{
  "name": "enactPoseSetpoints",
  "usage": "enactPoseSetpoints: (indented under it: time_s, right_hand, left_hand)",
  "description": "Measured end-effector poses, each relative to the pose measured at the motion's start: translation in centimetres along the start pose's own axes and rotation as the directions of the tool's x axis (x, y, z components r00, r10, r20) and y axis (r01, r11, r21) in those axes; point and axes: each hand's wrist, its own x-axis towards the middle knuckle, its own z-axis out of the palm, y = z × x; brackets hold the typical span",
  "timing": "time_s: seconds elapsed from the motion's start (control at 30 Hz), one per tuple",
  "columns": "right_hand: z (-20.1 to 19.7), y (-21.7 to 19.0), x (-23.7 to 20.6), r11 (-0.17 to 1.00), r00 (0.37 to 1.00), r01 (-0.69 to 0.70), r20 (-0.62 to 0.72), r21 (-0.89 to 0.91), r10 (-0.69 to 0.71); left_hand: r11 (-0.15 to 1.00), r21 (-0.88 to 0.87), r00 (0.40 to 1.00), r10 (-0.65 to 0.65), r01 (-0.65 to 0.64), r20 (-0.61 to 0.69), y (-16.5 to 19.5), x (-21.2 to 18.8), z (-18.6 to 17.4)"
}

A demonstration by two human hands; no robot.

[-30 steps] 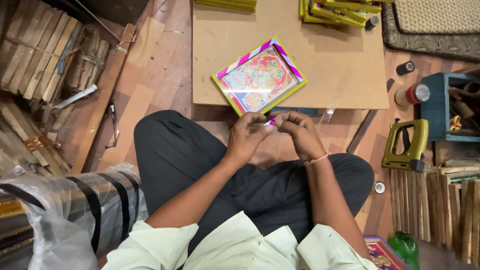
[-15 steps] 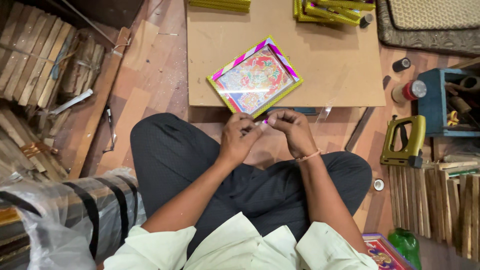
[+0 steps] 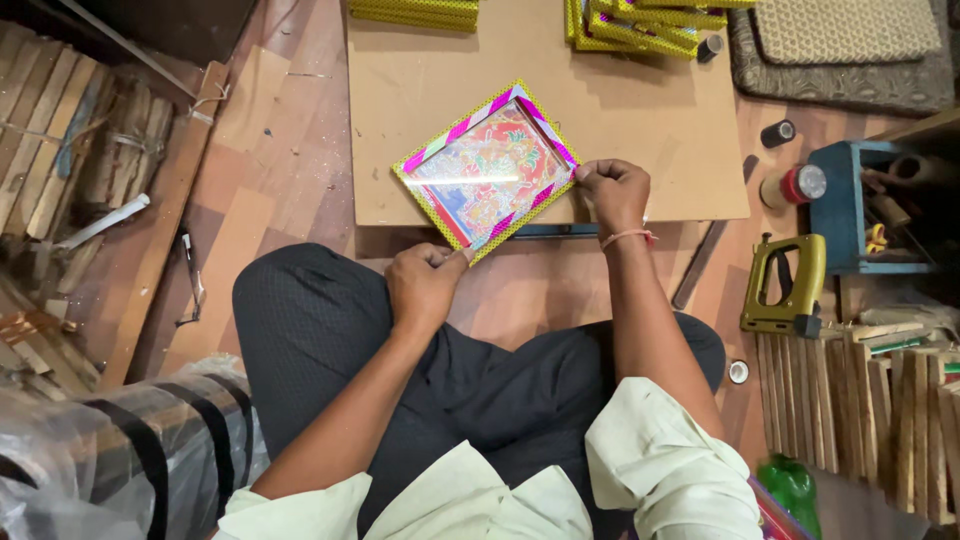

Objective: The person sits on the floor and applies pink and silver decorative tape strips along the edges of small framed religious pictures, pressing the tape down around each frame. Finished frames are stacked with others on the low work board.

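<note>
I am holding a small framed picture point(image 3: 489, 172) by two of its corners. It is rectangular, its border wrapped in yellow with bright pink and silver patches at the corners, and its face is showing a busy, colourful print in reds, blues and golds under a glossy front that is catching a streak of light. It is lying turned diagonally, nearly flat, over the near edge of a plain brown board point(image 3: 640, 130), its lowest corner hanging just past that edge.
</note>
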Motion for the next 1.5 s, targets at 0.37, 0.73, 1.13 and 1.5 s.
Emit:
enactPoseSetpoints:
  time_s: [0.37, 0.73, 1.13, 1.5]
  right_hand:
    - [0.8, -0.1, -0.7, 0.994, 0.995, 0.046, -0.085, -0.095, -0.054]
    - [1.0, -1.0, -1.4, 0.991, 0.991, 0.029, -0.123, -0.133, -0.046]
    - [1.2, -1.2, -1.5, 0.991, 0.989, 0.014, -0.143, -0.134, -0.033]
    - [1.2, 0.0, -0.8, 0.988, 0.982, 0.116, -0.134, -0.105, -0.129]
  left_hand:
    - [0.997, 0.011, 0.996, 0.073, -0.073, -0.055, -0.3, 0.1, 0.7]
    - [0.99, -0.098, 0.994, -0.101, 0.104, 0.033, 0.5, 0.1, 0.7]
    - [0.994, -0.08, 0.997, -0.077, 0.079, 0.022, 0.8, 0.1, 0.6]
    - [0.989, -0.116, 0.995, -0.091, 0.095, 0.042, 0.5, 0.1, 0.6]
